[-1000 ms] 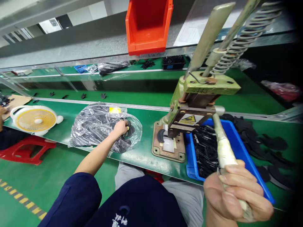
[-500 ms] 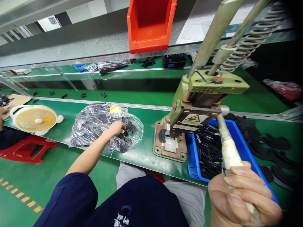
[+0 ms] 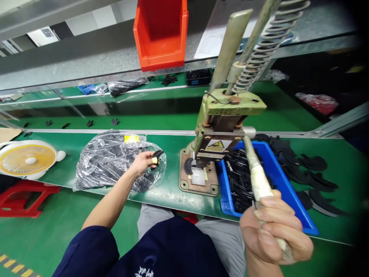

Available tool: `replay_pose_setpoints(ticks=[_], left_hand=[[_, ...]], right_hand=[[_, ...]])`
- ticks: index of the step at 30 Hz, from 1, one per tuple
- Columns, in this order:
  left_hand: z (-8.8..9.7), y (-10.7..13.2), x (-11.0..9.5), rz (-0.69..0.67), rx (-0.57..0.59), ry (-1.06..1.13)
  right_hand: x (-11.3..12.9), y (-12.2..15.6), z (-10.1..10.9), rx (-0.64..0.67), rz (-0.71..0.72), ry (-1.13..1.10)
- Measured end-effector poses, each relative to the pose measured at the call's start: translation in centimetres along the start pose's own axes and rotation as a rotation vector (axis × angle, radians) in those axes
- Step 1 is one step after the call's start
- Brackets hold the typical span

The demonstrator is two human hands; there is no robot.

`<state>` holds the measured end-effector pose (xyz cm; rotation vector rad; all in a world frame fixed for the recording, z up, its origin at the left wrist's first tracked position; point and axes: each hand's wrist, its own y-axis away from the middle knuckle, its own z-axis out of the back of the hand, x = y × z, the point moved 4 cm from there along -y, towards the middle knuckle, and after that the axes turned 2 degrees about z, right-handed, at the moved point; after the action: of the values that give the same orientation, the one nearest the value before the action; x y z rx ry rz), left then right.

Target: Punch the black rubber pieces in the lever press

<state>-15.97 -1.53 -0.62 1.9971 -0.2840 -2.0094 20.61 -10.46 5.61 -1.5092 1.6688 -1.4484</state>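
Standing on the green bench [image 3: 173, 192], the hand press [image 3: 215, 130] has its lever [image 3: 256, 177] clenched in the right hand [image 3: 273, 234]. Out of the plastic bag [image 3: 106, 161] the left hand [image 3: 142, 161] has just lifted a black curved piece [image 3: 158, 154], pinched in its fingertips, ready for the die.

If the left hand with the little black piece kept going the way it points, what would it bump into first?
Probably the press. The left hand holds a black piece pointing right, over bare green table; the press base is next in that line, though depth is hard to judge.
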Motion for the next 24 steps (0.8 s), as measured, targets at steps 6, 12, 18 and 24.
replay_pose_setpoints(ticks=[6,12,18,24], left_hand=[[-2.6,0.1,0.1,-0.241,-0.11,-0.272],[-5.7,0.7,0.8,-0.068,0.114,-0.171],[-9.3,0.0,0.4,-0.072,0.188,-0.11],[-12.6,-1.9,1.2,-0.026,0.048,-0.015]], right_hand=[[0.3,0.0,0.0,0.046,-0.058,0.007],[0.4,0.1,0.2,0.07,-0.059,0.023],[0.3,0.2,0.4,0.097,-0.069,0.024],[0.2,0.7,1.0,0.136,-0.112,0.027]])
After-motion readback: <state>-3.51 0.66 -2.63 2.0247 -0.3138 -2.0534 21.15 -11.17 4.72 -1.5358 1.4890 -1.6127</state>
